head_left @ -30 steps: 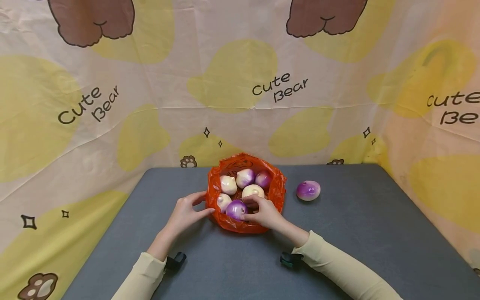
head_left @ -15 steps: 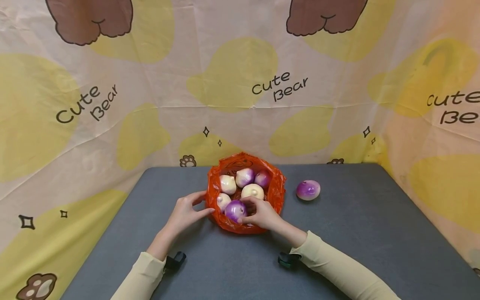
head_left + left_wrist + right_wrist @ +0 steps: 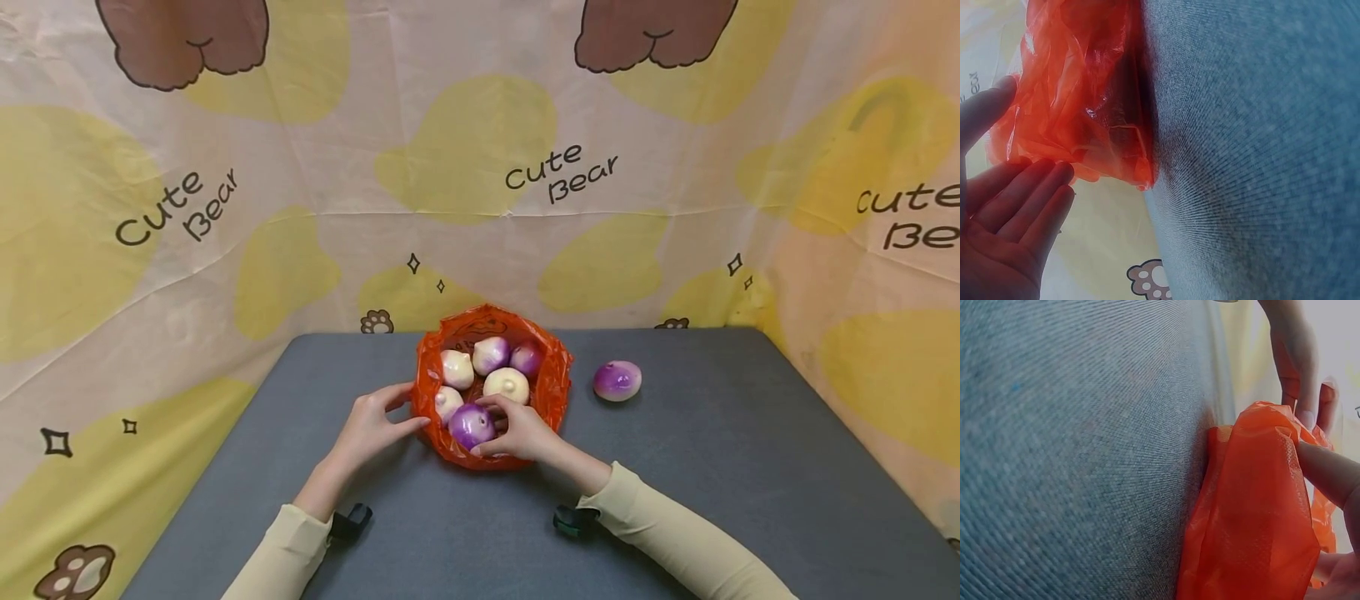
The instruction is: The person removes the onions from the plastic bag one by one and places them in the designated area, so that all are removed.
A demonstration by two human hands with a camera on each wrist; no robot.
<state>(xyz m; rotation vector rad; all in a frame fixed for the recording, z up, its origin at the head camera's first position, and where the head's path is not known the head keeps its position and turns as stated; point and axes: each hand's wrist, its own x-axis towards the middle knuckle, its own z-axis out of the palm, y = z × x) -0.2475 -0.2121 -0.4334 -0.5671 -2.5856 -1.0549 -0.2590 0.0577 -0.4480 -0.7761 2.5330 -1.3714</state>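
An orange-red plastic bag point(image 3: 555, 392) stands on the table with its mouth folded wide. Inside its near side lies a purple onion point(image 3: 469, 426), gripped between the thumb and fingers of my right hand point(image 3: 525, 432). My left hand point(image 3: 372, 423) rests against the bag's left side, thumb and fairly straight fingers spread along the plastic. The left wrist view shows those fingers point(image 3: 1029, 200) extended at the bag's outside. From the right wrist, the bag's near wall hides the onion, and the right thumb point(image 3: 1329, 472) reaches over the rim.
Several other white and purple onions share the bag, among them a white one point(image 3: 506, 385) just behind the held onion. Outside, a purple-and-white onion point(image 3: 617, 381) lies on the grey table point(image 3: 712, 467) to the right. A printed cloth point(image 3: 465, 150) hangs behind the table.
My right thumb has slid left and nearer around the front of the purple onion, which has shifted slightly toward the near rim. The left hand has stayed in place.
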